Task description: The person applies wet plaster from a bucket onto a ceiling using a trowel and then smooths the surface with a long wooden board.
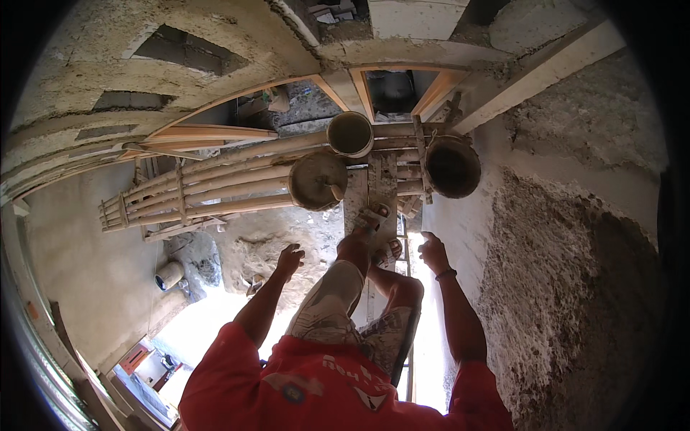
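Observation:
My left hand (290, 261) hangs in the air left of my knees, fingers loosely bent and apart, with nothing in it. Near the plastered wall on the right, my right hand (433, 254) is also raised and bare, its fingers part-curled and apart; a dark band circles that wrist. Ahead of my feet a round tub of grey mortar (313, 179) sits on the bamboo scaffold, a tool's wooden handle (336, 192) sticking up in it. Beyond it stands a pail (350, 134). A dark bucket (452, 167) is beside the right wall. Neither hand touches these containers.
My sandalled feet (381, 233) stand on narrow boards (356, 208) high above the floor. Bamboo poles (237, 188) stretch left. Rough, partly plastered wall (553, 302) rises at right. Wooden window frames (363, 93) lie ahead. Far below left, a container (170, 275) rests on its side.

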{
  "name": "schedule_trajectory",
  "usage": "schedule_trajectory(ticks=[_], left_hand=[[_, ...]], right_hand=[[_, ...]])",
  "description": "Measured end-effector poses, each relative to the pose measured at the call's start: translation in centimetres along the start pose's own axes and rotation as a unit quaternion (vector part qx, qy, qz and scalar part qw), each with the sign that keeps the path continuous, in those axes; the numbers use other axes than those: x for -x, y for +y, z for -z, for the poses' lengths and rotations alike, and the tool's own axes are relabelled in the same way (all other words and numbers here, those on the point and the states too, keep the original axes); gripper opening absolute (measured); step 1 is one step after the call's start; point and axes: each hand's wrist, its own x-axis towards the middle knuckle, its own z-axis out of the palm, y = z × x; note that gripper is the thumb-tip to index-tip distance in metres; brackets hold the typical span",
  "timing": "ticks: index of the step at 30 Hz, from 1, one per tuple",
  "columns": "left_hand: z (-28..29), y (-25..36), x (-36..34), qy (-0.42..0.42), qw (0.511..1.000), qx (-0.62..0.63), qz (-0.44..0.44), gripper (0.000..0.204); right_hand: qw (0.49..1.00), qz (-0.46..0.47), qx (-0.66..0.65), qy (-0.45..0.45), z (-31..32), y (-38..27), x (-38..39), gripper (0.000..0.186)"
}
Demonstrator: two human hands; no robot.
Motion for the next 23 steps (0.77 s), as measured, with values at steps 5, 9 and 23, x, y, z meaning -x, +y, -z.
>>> schedule_trajectory(ticks=[5,9,23], left_hand=[[-3.0,-0.4,-11.3,0.053,0.996,-0.019,-0.075,0.05],[-3.8,1.9,-20.3,0.165,0.952,-0.102,-0.235,0.048],[-5.8,14.4,-42.6,0.145,0.839,-0.354,-0.387,0.05]], right_hand=[[0.961,0.252,0.115,-0.003,-9.2,-8.5,-11.9,0.043],[0.939,0.261,0.197,-0.103,-17.2,-14.1,-17.5,0.056],[0.704,0.457,0.485,-0.247,-25.8,-16.6,-23.2,0.028]])
